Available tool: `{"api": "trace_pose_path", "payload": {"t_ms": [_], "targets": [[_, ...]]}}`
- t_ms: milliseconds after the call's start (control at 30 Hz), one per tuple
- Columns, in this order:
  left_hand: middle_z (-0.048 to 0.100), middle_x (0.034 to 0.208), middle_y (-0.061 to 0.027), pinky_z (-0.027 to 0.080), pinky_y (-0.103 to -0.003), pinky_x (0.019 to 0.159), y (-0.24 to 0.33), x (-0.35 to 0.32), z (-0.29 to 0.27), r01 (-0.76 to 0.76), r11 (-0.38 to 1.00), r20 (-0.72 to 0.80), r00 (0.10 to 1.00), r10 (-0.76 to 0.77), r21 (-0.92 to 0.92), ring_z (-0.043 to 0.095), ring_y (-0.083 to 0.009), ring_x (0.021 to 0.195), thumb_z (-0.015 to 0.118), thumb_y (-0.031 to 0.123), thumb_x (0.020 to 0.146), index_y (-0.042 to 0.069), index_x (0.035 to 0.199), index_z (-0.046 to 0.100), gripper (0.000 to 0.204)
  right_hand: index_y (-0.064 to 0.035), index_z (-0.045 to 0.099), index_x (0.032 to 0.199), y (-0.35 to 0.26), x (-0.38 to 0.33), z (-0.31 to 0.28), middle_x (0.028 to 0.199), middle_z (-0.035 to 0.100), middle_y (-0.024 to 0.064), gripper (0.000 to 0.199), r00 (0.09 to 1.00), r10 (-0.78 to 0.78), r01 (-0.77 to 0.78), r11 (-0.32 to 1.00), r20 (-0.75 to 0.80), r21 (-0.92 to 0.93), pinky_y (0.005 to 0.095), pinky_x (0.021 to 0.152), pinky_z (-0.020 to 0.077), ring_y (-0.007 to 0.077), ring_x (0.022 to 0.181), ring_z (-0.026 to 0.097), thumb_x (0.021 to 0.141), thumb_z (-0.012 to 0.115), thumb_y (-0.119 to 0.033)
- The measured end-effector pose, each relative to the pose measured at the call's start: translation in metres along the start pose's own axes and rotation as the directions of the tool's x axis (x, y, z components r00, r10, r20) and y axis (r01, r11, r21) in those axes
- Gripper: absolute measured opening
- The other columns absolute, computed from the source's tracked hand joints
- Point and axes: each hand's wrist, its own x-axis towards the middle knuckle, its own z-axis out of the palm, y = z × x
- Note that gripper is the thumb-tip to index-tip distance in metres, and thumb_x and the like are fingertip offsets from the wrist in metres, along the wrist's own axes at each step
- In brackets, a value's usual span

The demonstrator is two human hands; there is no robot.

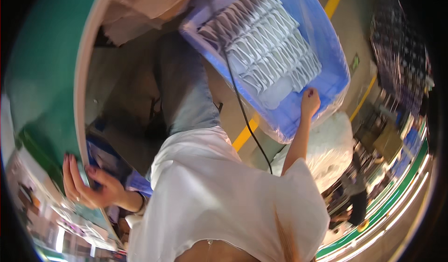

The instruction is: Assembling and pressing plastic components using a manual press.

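A blue plastic bin (332, 68) lined with clear film stands to my right. In it, rows of white, curved, thin-walled pieces (270, 40) are packed side by side. Flat pale pieces (276, 94) lie at the near end of the rows. My right hand (310, 103) reaches over the bin's near side, its fingers curled closed beside those pale pieces; whether something is in its grasp is hidden. At the edge of the green-topped table (44, 75), my left hand (93, 185) is held with fingers stretched and thumb apart, nothing plainly in it.
A black cable (240, 98) hangs across the bin's near side. Beside the bin is a white, film-wrapped bundle (333, 145). Brown paper-like sheets (149, 0) lie beyond the table edge. Stacked dark trays (401, 47) stand far right. Another person (357, 192) is at lower right.
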Motion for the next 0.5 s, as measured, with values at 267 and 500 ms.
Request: {"api": "trace_pose_path", "payload": {"t_ms": [267,500], "targets": [[0.068,0.097,-0.0066,0.055,-0.034,0.073,-0.003,0.012,-0.013,0.165,0.951,0.038,0.986,-0.161,-0.261,0.065,-0.0231,0.083,0.068,0.016,0.068,0.009,0.091,0.070,0.025,0.0007,0.060,0.088,-0.226,-0.071,-0.135,0.096,0.064,0.0166,0.018,0.656,-0.558,0.725,0.278,-0.508,0.630,0.0364,0.080,0.0522,0.0279,0.086,0.064,0.085,0.043,0.005],[0.062,0.106,-0.0106,0.052,-0.041,0.090,-0.007,-0.020,-0.044,0.003,0.645,-0.071,0.994,-0.088,-0.764,0.060,-0.0303,0.097,0.067,0.020,0.077,0.004,0.097,0.066,0.026,-0.0026,0.055,0.100,-0.442,-0.230,-0.232,0.098,0.062,0.0206,0.013,-0.117,-0.586,0.456,-0.749,-0.802,0.481,0.0506,0.074,0.0546,0.0396,0.083,0.064,0.096,0.044,-0.010]]}}
